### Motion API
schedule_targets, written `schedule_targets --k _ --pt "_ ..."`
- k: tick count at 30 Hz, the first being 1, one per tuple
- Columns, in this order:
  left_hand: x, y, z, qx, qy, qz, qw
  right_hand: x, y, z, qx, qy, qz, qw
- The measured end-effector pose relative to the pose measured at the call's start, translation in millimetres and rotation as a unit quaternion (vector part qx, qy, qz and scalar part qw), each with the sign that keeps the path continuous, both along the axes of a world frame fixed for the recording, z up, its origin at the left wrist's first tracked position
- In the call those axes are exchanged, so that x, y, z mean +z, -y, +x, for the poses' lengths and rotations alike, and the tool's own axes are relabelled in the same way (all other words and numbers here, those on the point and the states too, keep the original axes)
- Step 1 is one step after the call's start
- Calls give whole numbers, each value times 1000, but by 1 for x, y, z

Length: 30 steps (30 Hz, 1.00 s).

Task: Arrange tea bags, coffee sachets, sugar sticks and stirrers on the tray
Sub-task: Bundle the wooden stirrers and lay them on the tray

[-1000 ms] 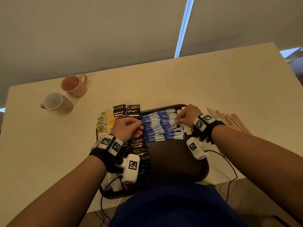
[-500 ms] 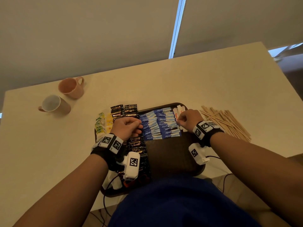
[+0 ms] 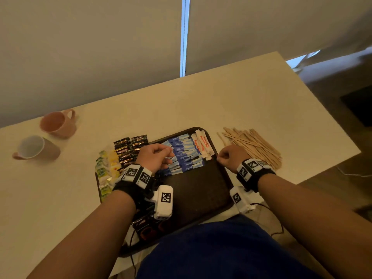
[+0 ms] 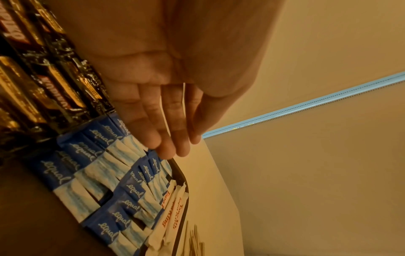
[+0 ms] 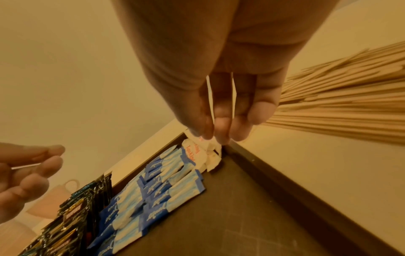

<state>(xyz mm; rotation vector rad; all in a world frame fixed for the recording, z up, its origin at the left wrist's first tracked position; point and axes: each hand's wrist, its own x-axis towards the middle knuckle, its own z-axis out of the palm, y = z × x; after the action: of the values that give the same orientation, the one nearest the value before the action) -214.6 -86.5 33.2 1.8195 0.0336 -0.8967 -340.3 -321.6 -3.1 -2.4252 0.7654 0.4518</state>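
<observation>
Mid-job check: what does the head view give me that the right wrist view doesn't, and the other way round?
Only the head view shows the yellow-green tea bags at the tray's left edge, the white-lined mug, and both wrist cameras. Only the right wrist view shows the right hand from beneath, fingers loosely curled above the white sugar sticks, with nothing visibly held. Both show the brown tray, blue Equal sachets, dark coffee sachets, pink mug, left hand, and wooden stirrers lying on the table, off the tray.

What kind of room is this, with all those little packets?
Probably an office break room or hotel tea corner, though that's a guess. A brown tray holds rows of sweetener sticks and coffee sachets; two mugs and wooden stirrers sit on a plain table.
</observation>
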Motion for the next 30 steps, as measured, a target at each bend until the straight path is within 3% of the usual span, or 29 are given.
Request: schedule_targets --k 7,10,15,30 --pt "-6 48 -24 -2 -1 49 999 -12 73 -16 -46 -2 -46 998" --pt "-9 79 -41 0 -13 56 998 -15 105 -28 -24 -115 -121 986" --pt "-17 129 -61 -5 -31 61 998 -33 131 -47 -21 -207 -109 972" --pt "-28 180 -92 -21 -36 59 997 -44 189 -34 34 -154 -72 985"
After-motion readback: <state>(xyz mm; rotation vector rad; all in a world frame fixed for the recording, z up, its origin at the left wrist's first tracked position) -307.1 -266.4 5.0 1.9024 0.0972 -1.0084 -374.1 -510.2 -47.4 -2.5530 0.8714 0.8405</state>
